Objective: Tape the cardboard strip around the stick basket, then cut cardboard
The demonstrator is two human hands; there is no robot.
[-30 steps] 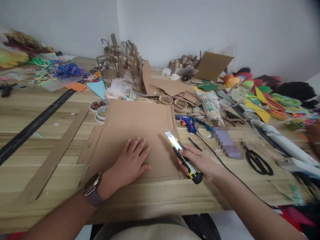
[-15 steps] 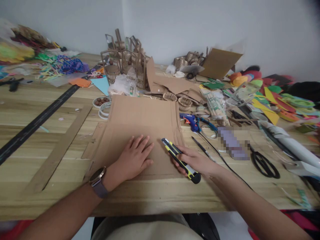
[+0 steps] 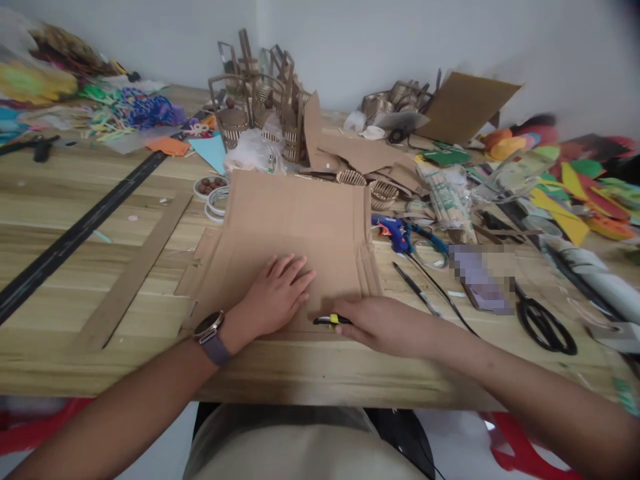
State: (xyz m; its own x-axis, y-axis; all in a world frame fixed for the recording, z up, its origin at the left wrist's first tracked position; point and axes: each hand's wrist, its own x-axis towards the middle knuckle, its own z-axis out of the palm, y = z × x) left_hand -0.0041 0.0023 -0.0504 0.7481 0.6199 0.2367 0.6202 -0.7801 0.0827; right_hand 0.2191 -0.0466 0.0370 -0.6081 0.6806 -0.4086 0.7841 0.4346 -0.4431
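A brown cardboard sheet [image 3: 295,227] lies flat on the wooden table [image 3: 65,280] in front of me. My left hand [image 3: 275,297] presses palm-down on its near part, fingers spread; a watch sits on that wrist. My right hand [image 3: 380,323] grips a yellow and black utility knife [image 3: 330,321], turned sideways so its tip points left at the sheet's near edge, just right of my left hand. Most of the knife is hidden under my fingers.
A cardboard strip [image 3: 135,273] and a long black ruler [image 3: 75,237] lie to the left. Tape rolls [image 3: 216,200], a blue glue gun [image 3: 397,233], a pen [image 3: 415,288], black scissors [image 3: 545,327], skewers, cardboard baskets [image 3: 260,120] and coloured foam scraps [image 3: 575,180] crowd the back and right.
My right hand swung the knife from pointing up over the sheet's right side down to the near edge, tip now pointing left. My left hand stayed pressed on the cardboard. The view shifted.
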